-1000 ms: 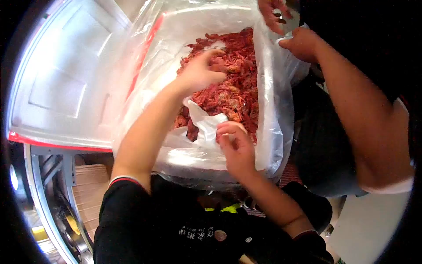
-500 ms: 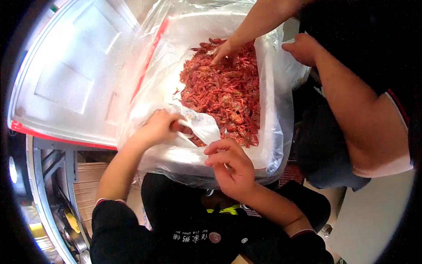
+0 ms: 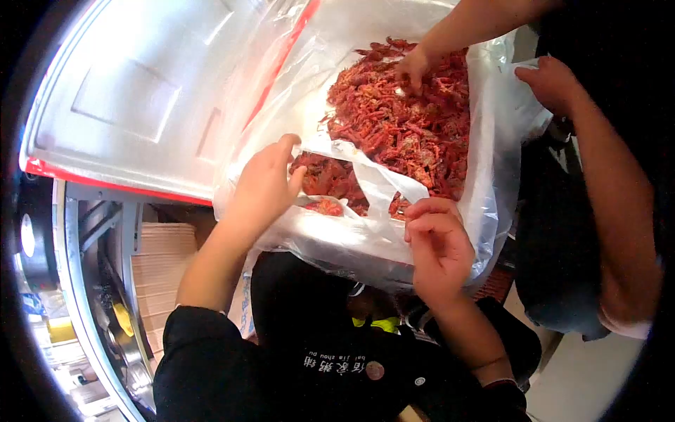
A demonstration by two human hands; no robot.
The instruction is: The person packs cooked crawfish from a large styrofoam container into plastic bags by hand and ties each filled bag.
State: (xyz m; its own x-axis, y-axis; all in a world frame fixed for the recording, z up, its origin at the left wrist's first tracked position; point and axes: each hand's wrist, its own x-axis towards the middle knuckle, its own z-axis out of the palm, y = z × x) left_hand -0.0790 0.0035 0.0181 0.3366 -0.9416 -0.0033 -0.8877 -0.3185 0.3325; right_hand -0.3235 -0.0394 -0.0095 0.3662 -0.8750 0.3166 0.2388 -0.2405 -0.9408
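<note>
A white plastic bag [image 3: 376, 184] is stretched between my two hands, its mouth apart, at the near end of a foam box [image 3: 485, 141]. My left hand [image 3: 267, 179] has the bag's left edge at its fingers, thumb standing away from the index finger. My right hand [image 3: 441, 246] pinches the bag's right corner between thumb and fingers. Red crayfish [image 3: 401, 116] lie heaped in the box beyond the bag, and more show red through its opening. Another person's hand [image 3: 413, 69] reaches into the heap.
A clear plastic liner [image 3: 503, 204] hangs over the box rim. That person's other hand [image 3: 552, 81] holds the liner at the right. A foam lid with red tape [image 3: 133, 98] leans at the left. Below it are a metal rack [image 3: 133, 235] and stacked brown cartons [image 3: 165, 267].
My hands have spread apart and the bag's mouth has widened, showing more crayfish through it. The view has shifted, so the box sits farther right and higher. The other person's hand stays in the heap.
</note>
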